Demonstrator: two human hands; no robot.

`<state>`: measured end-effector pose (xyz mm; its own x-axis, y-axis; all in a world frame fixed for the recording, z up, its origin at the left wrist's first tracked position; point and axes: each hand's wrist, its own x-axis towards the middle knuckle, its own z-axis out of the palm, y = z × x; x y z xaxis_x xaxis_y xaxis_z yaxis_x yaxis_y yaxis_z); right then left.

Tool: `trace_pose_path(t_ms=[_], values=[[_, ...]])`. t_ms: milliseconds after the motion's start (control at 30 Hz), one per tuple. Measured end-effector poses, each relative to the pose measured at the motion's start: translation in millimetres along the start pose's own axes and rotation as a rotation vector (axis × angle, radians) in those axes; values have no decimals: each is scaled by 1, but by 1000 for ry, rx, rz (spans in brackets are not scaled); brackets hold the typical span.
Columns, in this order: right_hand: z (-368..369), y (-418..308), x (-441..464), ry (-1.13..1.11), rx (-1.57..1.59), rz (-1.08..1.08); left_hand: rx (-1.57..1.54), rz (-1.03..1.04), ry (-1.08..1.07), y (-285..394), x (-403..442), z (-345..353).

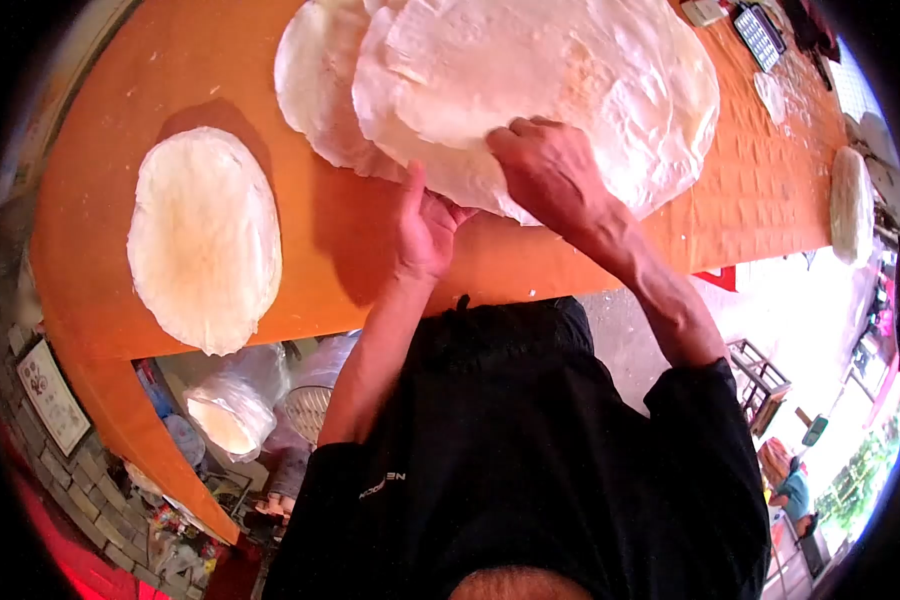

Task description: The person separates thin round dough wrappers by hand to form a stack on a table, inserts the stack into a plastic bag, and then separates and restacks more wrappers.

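A large pile of thin, wrinkled, whitish sheets [450, 90] lies on the orange tabletop in front of me; I cannot tell what they are made of. My right hand [550, 170] is closed over the near part of the top sheet, its fingertips curled out of sight against the surface. Beside it, at the pile's near edge, my left hand [430, 230] is palm up with the thumb apart from the fingers. Its fingertips are partly hidden under the edge. A separate oval stack of similar sheets [205, 240] sits to the left.
The orange table [320, 260] ends just before my body. A calculator [760, 38] is at the far right, and a pale rolled bundle [851, 205] at the right end. Below the table are plastic-wrapped bundles [235, 410] and a fan [308, 408]. Another person [792, 490] is at lower right.
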<state>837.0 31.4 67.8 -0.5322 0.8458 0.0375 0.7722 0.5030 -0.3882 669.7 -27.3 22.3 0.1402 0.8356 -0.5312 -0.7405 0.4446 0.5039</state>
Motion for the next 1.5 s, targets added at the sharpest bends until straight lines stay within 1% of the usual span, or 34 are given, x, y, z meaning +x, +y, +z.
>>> trace_pose_path(t_ms=[33,67,100,167,233,300,333,367,400,433,500,533,567,600,633,667,700,733,767,800,867,933,1000,1067,1100,1167,1233,1267,1300,1367,1400,1467,1500], values=[[-1,-5,7,54,25,-36,3,16,-43,0,2,-1],[8,-13,11,4,-2,-39,7,35,-87,1,5,-1],[24,-12,7,18,107,-111,11,29,-94,2,5,-2],[35,-16,3,-15,98,-75,97,-21,10,4,4,-2],[39,-11,11,-19,70,-84,54,-47,15,2,5,-2],[35,-18,12,-27,48,-87,-53,-26,40,2,7,-3],[28,-27,14,-59,99,-61,-90,-33,-26,1,11,-16],[23,-35,13,-90,148,-39,-90,-30,-32,7,8,-6],[23,-36,-1,48,172,-99,-70,1,-28,15,2,4],[28,-27,-9,48,168,-110,-52,32,-20,19,-1,11],[37,-9,-28,124,-94,-111,-101,49,-26,16,9,13],[24,4,-25,132,-79,-93,-125,28,-79,14,12,13],[19,13,-13,-102,-132,75,-149,10,-132,12,13,12],[0,20,-2,-58,-141,145,-139,1,-179,12,18,14],[-14,41,11,65,-271,-19,-66,8,-150,13,22,19],[-37,64,28,130,-378,-82,40,31,-123,11,26,15],[-82,57,42,259,-317,-80,144,57,-97,9,30,10],[-128,49,56,387,-253,-85,142,64,-95,10,33,8],[-166,38,58,502,-277,-81,288,25,24,11,35,5],[-186,30,52,576,-375,-96,433,-17,145,10,35,3],[-197,29,45,585,-574,-146,395,-11,148,8,34,-2],[-162,50,46,460,-656,-160,352,4,147,8,37,2],[-100,78,45,264,-669,-142,309,-50,135,10,39,14],[-31,100,35,-3,-504,-32,270,-66,130,7,49,8],[-15,96,25,-180,-272,145,237,-80,110,7,53,7],[-9,93,11,79,-158,61,238,-50,135,8,58,11],[-25,86,0,48,-154,183,262,-17,158,7,54,14],[-23,95,-7,31,-165,188,264,-26,170,8,56,16],[-24,97,-1,42,-170,177,262,-11,165,11,62,18],[-28,87,2,63,-149,148,277,-99,120,10,62,19],[-33,76,6,84,-110,97,282,-105,126,9,60,19],[-12,74,-2,86,-90,85,192,-163,32,14,63,29],[-4,74,-5,84,-71,70,192,-156,25,17,65,34]])
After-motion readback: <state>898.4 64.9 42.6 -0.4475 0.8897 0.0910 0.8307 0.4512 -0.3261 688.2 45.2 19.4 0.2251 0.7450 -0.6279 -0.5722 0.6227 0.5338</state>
